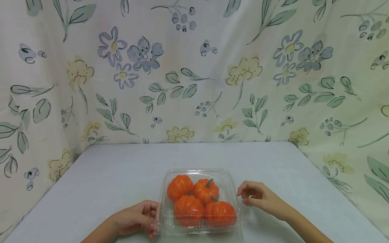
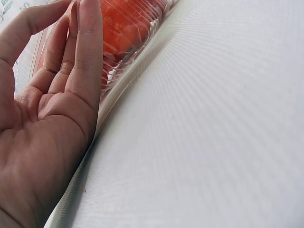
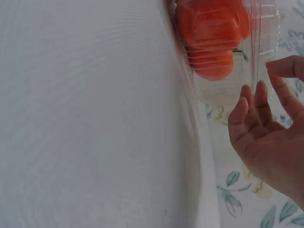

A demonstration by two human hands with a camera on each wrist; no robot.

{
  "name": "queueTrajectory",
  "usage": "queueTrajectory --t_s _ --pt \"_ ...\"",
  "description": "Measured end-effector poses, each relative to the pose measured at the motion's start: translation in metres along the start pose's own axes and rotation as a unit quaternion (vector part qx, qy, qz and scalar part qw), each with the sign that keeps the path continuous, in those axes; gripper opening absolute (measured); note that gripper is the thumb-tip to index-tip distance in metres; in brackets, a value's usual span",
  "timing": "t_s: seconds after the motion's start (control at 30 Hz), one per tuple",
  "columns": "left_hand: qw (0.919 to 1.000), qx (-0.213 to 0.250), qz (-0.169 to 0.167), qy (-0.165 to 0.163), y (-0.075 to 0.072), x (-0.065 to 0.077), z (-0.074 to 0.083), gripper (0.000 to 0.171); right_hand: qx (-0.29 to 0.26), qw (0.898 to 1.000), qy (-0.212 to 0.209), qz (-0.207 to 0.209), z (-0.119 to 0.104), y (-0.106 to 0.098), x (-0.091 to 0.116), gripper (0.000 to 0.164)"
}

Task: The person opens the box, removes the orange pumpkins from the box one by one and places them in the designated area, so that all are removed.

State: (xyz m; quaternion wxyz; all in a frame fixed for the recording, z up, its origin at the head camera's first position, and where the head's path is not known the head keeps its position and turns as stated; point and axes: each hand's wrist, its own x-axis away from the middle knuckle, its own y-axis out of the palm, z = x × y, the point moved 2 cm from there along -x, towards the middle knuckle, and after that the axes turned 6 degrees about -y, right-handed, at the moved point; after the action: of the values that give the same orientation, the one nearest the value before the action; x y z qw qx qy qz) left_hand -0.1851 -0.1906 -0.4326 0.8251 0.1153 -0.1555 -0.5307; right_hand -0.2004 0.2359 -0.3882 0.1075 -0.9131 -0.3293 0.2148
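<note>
A clear plastic clamshell container (image 1: 226,173), its lid down, holds several small orange pumpkins (image 1: 189,210) with green stems. At its left edge is my left hand (image 1: 138,217), thumb and fingers gripping the rim near the front corner. In the left wrist view the fingers of the left hand (image 2: 57,109) reach up to the container's side, and their tips are cut off by the frame. My right hand (image 1: 259,197) hovers beside the container's right edge, fingers loosely bent and holding nothing. The right wrist view shows a gap between the right hand (image 3: 266,118) and the container.
The container stands on a white-covered table (image 1: 121,172), close to its near side. A floral-patterned curtain (image 1: 194,84) hangs behind the table and along both sides.
</note>
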Motion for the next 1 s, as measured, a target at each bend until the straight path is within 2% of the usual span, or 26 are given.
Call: queueTrajectory --t_s 0.13,0.3,0.47,0.6,0.8,1.0 --pt "1.0 0.003 -0.001 -0.002 0.0 0.0 0.001 0.024 -0.076 0.995 0.016 -0.061 0.008 -0.003 0.001 0.016" --pt "1.0 0.003 -0.002 -0.002 0.001 -0.001 0.002 0.023 -0.164 0.979 0.034 -0.115 0.016 -0.003 0.003 0.018" --pt "1.0 0.003 -0.003 0.001 0.002 -0.001 0.002 0.023 -0.206 0.968 0.047 -0.133 0.018 -0.001 0.005 0.019" --pt "1.0 0.002 -0.001 0.002 0.001 -0.001 0.002 0.023 -0.227 0.96 0.086 -0.143 0.017 0.001 0.005 0.026" --pt "1.0 -0.001 0.0 0.003 0.002 -0.001 0.002 0.023 -0.255 0.947 0.1 -0.168 0.017 0.003 0.006 0.029" --pt "1.0 0.0 0.002 0.003 0.003 -0.001 0.002 0.023 -0.277 0.939 0.116 -0.17 0.019 0.005 0.007 0.03"
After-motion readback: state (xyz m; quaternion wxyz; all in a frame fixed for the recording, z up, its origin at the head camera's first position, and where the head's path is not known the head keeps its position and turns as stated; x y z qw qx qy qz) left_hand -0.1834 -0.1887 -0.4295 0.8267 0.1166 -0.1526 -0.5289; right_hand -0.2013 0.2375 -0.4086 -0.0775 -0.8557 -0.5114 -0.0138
